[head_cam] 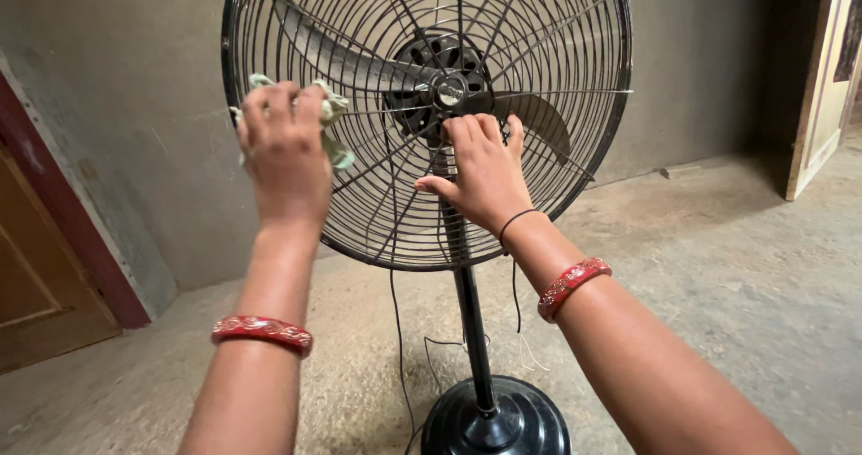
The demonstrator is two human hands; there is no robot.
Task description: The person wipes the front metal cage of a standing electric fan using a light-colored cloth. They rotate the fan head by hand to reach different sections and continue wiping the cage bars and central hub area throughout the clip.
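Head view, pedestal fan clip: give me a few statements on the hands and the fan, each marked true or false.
1. The left hand presses a pale green cloth against the fan's wire guard. True.
2. The right hand holds a screwdriver. False: it holds no tool; its fingers rest on the guard just below the hub.
3. The fan stands on a round black base on the floor. True.
4. The guard has been taken off the fan. False: the guard is in place, with the blades behind it.
5. Both wrists wear red bangles. True.
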